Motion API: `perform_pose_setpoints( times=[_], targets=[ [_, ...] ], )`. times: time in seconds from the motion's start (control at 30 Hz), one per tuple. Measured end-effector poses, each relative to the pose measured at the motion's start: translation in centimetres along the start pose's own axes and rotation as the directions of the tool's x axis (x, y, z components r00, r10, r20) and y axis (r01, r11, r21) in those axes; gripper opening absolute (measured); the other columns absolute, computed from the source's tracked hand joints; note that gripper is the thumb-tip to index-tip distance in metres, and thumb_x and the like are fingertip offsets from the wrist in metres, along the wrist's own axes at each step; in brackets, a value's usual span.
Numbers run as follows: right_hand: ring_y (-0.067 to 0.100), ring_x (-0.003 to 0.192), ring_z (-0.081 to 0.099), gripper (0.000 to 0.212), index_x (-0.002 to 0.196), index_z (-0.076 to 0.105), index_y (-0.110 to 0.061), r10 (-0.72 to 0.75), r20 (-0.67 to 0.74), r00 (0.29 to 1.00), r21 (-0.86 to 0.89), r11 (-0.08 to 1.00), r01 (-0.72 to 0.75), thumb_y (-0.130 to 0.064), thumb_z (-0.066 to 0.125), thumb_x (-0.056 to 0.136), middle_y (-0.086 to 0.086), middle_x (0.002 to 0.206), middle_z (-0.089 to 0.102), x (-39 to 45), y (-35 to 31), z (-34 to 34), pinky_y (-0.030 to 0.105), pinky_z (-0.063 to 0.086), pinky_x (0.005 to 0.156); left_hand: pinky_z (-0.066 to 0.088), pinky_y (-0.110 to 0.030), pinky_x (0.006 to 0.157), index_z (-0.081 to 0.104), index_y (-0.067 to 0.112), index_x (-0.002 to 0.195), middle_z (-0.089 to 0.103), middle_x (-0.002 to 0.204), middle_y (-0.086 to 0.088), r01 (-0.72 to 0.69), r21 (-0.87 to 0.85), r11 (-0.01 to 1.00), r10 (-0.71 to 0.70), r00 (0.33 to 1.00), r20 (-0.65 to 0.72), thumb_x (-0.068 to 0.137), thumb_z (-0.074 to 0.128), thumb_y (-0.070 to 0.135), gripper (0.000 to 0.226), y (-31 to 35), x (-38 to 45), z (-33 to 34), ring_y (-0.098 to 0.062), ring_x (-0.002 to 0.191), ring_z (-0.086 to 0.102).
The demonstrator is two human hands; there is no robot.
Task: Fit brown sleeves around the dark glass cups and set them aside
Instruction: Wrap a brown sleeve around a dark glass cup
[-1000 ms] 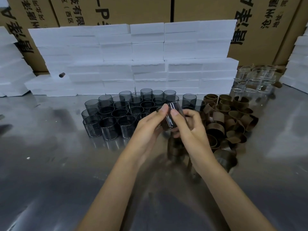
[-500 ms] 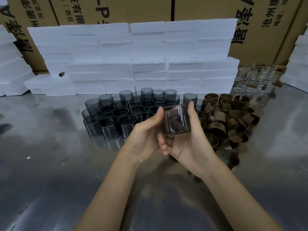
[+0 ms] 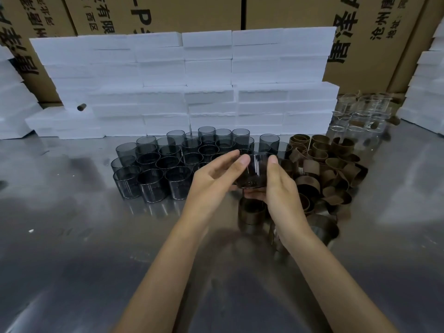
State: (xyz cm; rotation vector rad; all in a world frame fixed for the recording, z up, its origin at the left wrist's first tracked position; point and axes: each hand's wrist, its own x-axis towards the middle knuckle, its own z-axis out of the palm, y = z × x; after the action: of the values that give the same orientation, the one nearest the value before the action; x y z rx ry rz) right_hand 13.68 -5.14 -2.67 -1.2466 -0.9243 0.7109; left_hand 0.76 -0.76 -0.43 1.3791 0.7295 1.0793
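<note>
I hold a dark glass cup (image 3: 254, 173) upright above the metal table (image 3: 96, 248). My right hand (image 3: 281, 188) grips it, thumb on the right wall and fingers curled under the base. My left hand (image 3: 213, 176) has straight fingers, and its thumb touches the cup's left wall. A brownish tint shows in the cup; I cannot tell whether a sleeve is on it. Several bare dark cups (image 3: 168, 164) stand in rows to the left. A heap of brown sleeves (image 3: 331, 164) lies to the right.
Brown-wrapped pieces (image 3: 252, 213) stand on the table just below my hands, another (image 3: 323, 228) to the right. Clear glass cups (image 3: 360, 114) sit at the back right. A wall of white foam blocks (image 3: 187, 80) and cardboard boxes (image 3: 192, 13) close the back.
The cup has turned upright and sunk a little in my hands. My left hand's fingers have straightened off it, leaving the thumb against it, while the right hand keeps its hold.
</note>
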Motion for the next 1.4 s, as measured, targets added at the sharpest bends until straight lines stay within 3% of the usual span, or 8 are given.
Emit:
perform_pose_setpoints(
  times=[0.1,0.2,0.33,0.5,0.63,0.77,1.0,1.4],
  targets=[
    [0.016,0.087,0.073,0.044,0.104,0.068,-0.029,-0.054,0.014,0.998,-0.054,0.997,0.055,-0.068,0.055,0.089,-0.002,0.094,0.074,-0.2,-0.3,0.1,0.045,0.062,0.083,0.053,-0.01,0.08,0.072,0.023,0.127,0.076,0.117,0.009,0.004,0.016,1.0,-0.004,1.0,0.004,0.074,0.075,0.055,0.061,-0.3,0.2,0.0,0.003,0.105,0.069],
    [0.022,0.076,0.071,0.075,0.113,0.07,-0.011,0.143,0.165,0.976,0.161,0.972,-0.17,-0.074,0.062,0.073,0.007,0.087,0.076,-0.4,-1.2,0.4,0.038,0.063,0.076,0.052,-0.014,0.075,0.073,0.012,0.123,0.077,0.113,-0.004,0.055,-0.097,0.994,-0.048,0.996,0.079,0.08,0.076,0.046,0.054,-0.3,0.4,-0.4,-0.007,0.098,0.071],
    [0.023,0.068,0.065,0.093,0.116,0.07,0.005,0.248,0.394,0.885,0.289,0.881,-0.375,-0.078,0.055,0.079,0.02,0.081,0.068,-0.5,-1.8,0.1,0.03,0.058,0.063,0.05,-0.013,0.067,0.069,0.01,0.128,0.076,0.097,0.004,0.073,-0.117,0.991,-0.049,0.979,0.198,0.087,0.072,0.042,0.052,-0.3,0.5,-0.8,-0.002,0.077,0.067],
    [0.021,0.064,0.059,0.082,0.108,0.075,-0.001,0.234,0.486,0.842,0.36,0.825,-0.437,-0.075,0.043,0.093,0.018,0.079,0.066,-0.2,-1.4,-0.4,0.028,0.054,0.057,0.045,-0.015,0.056,0.063,0.007,0.136,0.072,0.088,0.002,0.1,-0.162,0.982,-0.054,0.962,0.267,0.087,0.065,0.036,0.057,-0.2,0.5,-1.0,-0.009,0.061,0.053],
    [0.02,0.066,0.065,0.058,0.105,0.079,-0.014,0.23,0.517,0.825,0.417,0.773,-0.477,-0.057,0.041,0.104,0.018,0.088,0.071,-0.1,-1.0,-0.5,0.027,0.057,0.057,0.05,-0.017,0.065,0.064,0.011,0.135,0.074,0.109,-0.004,0.088,-0.196,0.977,-0.025,0.954,0.3,0.076,0.084,0.035,0.067,0.0,0.3,-1.1,-0.012,0.078,0.064],
    [0.023,0.095,0.075,0.052,0.11,0.08,-0.013,0.26,0.505,0.823,0.501,0.688,-0.525,-0.055,0.05,0.102,0.015,0.117,0.074,0.0,-0.9,-0.9,0.032,0.062,0.079,0.046,-0.036,0.11,0.058,0.014,0.14,0.068,0.135,-0.002,0.032,-0.197,0.98,0.022,0.964,0.266,0.085,0.071,0.013,0.057,-0.3,0.4,-0.8,-0.019,0.129,0.061],
    [0.03,0.125,0.064,0.055,0.139,0.056,0.001,0.222,0.53,0.818,0.57,0.621,-0.538,-0.041,0.051,0.105,0.021,0.135,0.065,0.6,-1.0,-1.4,0.037,0.052,0.105,0.044,-0.027,0.107,0.054,0.022,0.144,0.061,0.144,0.005,-0.023,-0.194,0.981,0.079,0.956,0.284,0.084,0.069,0.003,0.064,-0.6,0.5,-0.9,-0.013,0.134,0.056],
    [0.034,0.123,0.065,0.04,0.115,0.075,0.001,0.207,0.499,0.842,0.595,0.624,-0.506,-0.029,0.054,0.1,0.024,0.129,0.067,0.3,-0.5,-0.9,0.041,0.056,0.099,0.055,-0.022,0.088,0.062,0.016,0.112,0.074,0.119,-0.002,-0.22,-0.069,0.973,0.221,0.975,0.014,0.072,0.09,0.012,0.049,-0.4,-0.1,0.9,-0.013,0.109,0.071]
  ],
)
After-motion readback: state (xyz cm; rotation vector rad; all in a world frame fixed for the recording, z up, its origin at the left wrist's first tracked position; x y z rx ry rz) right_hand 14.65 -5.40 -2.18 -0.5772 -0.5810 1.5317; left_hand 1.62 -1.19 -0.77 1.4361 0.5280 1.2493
